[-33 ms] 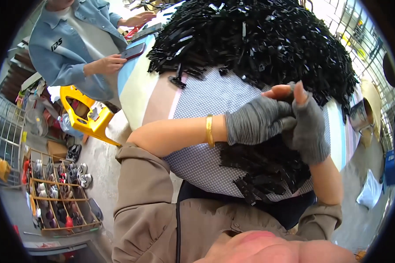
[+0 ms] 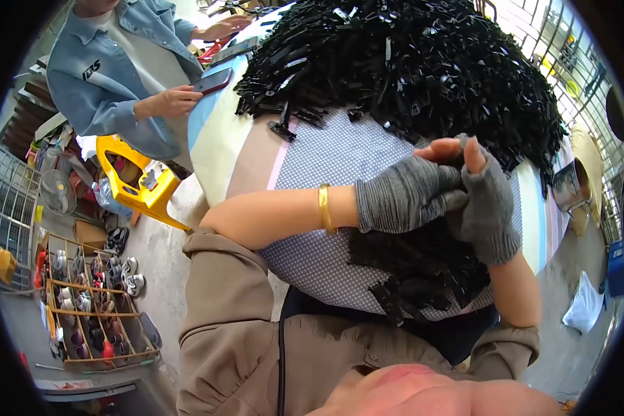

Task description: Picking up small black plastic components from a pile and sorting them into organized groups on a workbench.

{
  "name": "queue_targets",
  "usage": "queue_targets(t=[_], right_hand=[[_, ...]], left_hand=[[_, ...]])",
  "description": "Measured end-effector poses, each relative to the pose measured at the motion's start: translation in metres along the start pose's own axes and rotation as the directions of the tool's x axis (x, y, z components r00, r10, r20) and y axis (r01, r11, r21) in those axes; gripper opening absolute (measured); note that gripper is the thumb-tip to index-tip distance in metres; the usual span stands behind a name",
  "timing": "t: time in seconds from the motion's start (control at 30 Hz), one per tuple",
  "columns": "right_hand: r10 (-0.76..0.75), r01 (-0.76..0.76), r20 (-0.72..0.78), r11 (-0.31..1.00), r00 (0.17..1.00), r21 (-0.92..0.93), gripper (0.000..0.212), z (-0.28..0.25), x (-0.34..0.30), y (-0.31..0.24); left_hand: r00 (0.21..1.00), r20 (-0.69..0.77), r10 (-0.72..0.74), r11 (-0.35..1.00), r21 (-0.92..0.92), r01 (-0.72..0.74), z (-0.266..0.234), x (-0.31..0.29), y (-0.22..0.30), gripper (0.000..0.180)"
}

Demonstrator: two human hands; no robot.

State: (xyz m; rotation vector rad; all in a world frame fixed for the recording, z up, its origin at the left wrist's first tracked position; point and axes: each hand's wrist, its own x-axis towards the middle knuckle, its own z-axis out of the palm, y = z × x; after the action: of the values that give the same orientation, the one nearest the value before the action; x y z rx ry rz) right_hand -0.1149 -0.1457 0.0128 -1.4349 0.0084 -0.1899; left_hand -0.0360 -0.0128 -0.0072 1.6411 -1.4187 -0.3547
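Note:
Both my hands wear grey fingerless gloves and meet above a table covered with a dotted cloth [image 2: 326, 166]. My left hand [image 2: 405, 194], with a gold bangle [image 2: 324, 208] on its wrist, reaches in from the left. My right hand [image 2: 489, 208] comes up from below, and its fingertips press against the left hand's. Whatever sits between the fingertips is hidden. A big heap of small black strips [image 2: 409, 69] fills the far side of the table. A smaller heap of the same black strips [image 2: 416, 270] lies under my hands near the front edge.
Another person in a denim jacket [image 2: 111, 76] stands at the table's far left corner holding a phone [image 2: 211, 81]. A yellow plastic stool [image 2: 139, 184] stands on the floor below them. A wooden shoe rack [image 2: 93, 305] and a small fan [image 2: 55, 193] are at the left.

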Motion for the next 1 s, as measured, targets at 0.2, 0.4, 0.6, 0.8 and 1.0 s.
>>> queue_targets(t=[0.2,0.4,0.6,0.8,1.0], right_hand=[[-0.245,0.243,-0.048,0.969,0.968,-0.048,0.061,-0.027,0.016,0.002],[-0.410,0.243,-0.395,0.880,0.822,-0.407,0.030,-0.129,0.053,0.018],[-0.602,0.156,0.004,0.201,0.799,-0.967,0.016,-0.129,0.064,0.039],[-0.543,0.081,0.003,0.120,0.840,-0.989,0.017,-0.130,0.057,0.036],[-0.403,-0.051,-0.095,0.118,0.910,-0.992,0.017,-0.136,0.045,0.017]], left_hand=[[0.964,-0.076,0.253,0.955,0.178,-0.236,-0.002,0.015,-0.013,0.026],[0.996,-0.085,0.026,0.888,0.459,0.015,-0.030,0.005,-0.050,0.023],[0.969,0.199,-0.144,0.839,0.544,0.013,-0.042,0.006,-0.047,0.030],[0.960,0.030,-0.280,0.943,0.196,0.269,-0.050,0.011,-0.045,0.022],[0.990,-0.001,-0.139,0.414,0.909,0.059,-0.053,0.044,-0.042,0.028]])
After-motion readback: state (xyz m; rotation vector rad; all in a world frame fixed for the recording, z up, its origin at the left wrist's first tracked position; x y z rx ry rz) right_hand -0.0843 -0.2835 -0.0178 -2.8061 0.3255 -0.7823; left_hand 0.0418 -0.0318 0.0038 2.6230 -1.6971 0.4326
